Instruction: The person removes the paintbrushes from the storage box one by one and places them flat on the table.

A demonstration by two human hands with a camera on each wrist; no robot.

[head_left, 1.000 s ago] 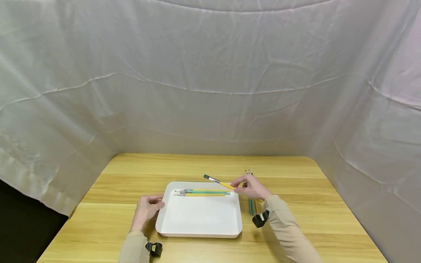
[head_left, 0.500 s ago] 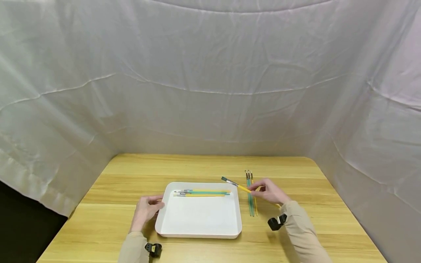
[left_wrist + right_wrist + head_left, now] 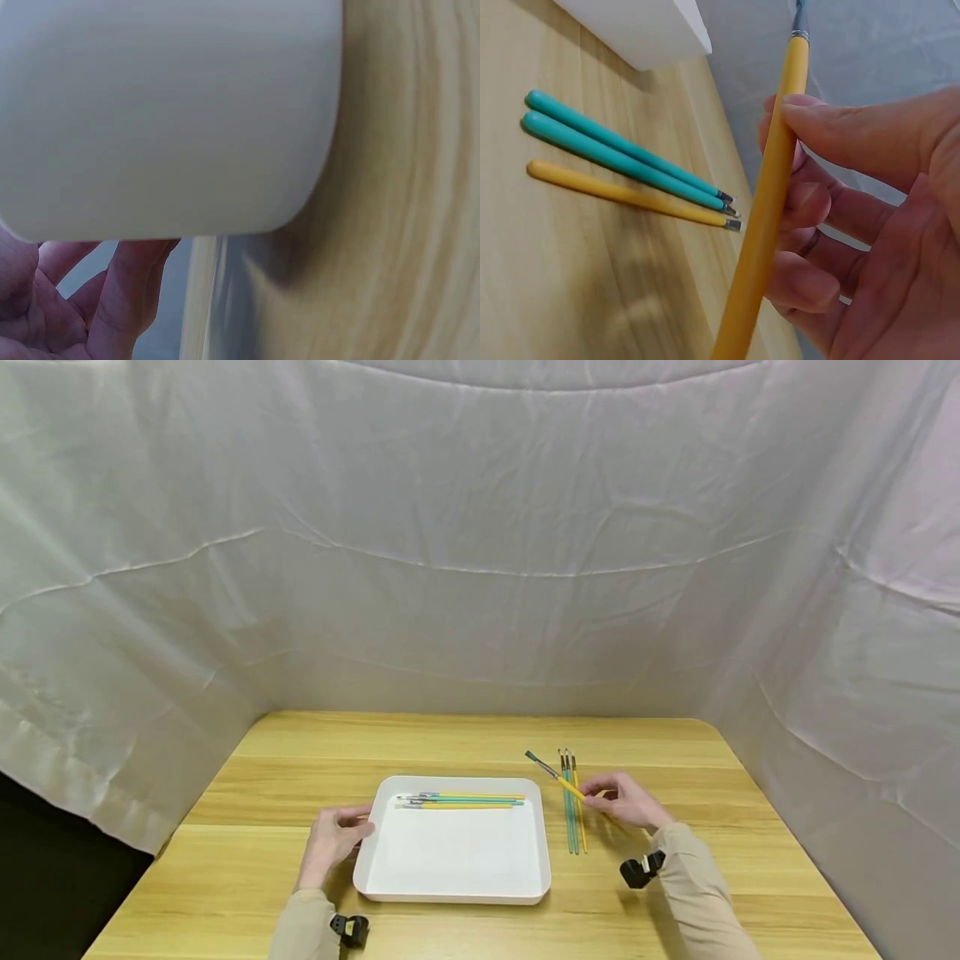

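A yellow-handled paintbrush (image 3: 772, 172) with a dark bristle head is pinched between the thumb and fingers of my right hand (image 3: 626, 800). It slants over three other brushes lying side by side on the table: two teal paintbrushes (image 3: 568, 814) and a slimmer yellow paintbrush (image 3: 582, 827). My left hand (image 3: 330, 839) holds the left edge of a white tray (image 3: 457, 897), thumb at the rim; in the left wrist view its fingers (image 3: 124, 300) show partly behind the tray wall. Inside the tray, near its far side, lie several yellow and teal paintbrushes (image 3: 465, 806), bristles to the left.
The wooden table (image 3: 360, 743) has rounded far corners. Grey-white cloth (image 3: 480, 627) hangs behind it and along both sides. A dark area (image 3: 52, 877) shows beyond the table at lower left.
My right hand has carried the yellow paintbrush from above the tray's far right corner rightward, over the three brushes on the table. The left hand and tray stay nearly put.
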